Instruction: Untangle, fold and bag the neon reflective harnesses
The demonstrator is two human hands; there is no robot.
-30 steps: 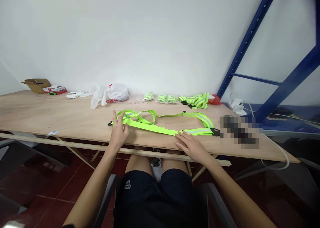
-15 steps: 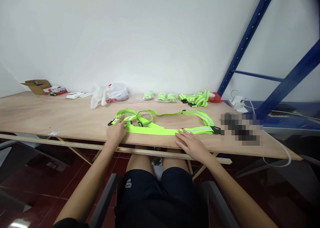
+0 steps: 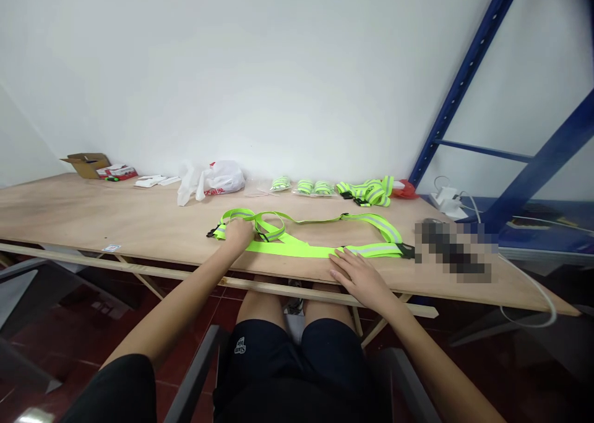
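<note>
A neon yellow-green reflective harness lies spread along the front of the wooden table, its silver-striped straps looped on the left and stretched out to the right. On the looped end, my left hand has its fingers bent down and closed on a strap; the fingertips are partly hidden. My right hand lies flat with fingers stretched over the lower band. Just beyond it, a black buckle ends the strap on the right. Another black buckle sticks out at the left end.
Along the wall stand a cardboard box, a white plastic bag, bagged strap bundles and a loose pile of reflective straps. A blurred-out dark object and a white cable lie at right, near a blue rack.
My left hand has moved forward and a little right, from the lower band onto the looped straps. My right hand stays on the band. The view has shifted slightly.
</note>
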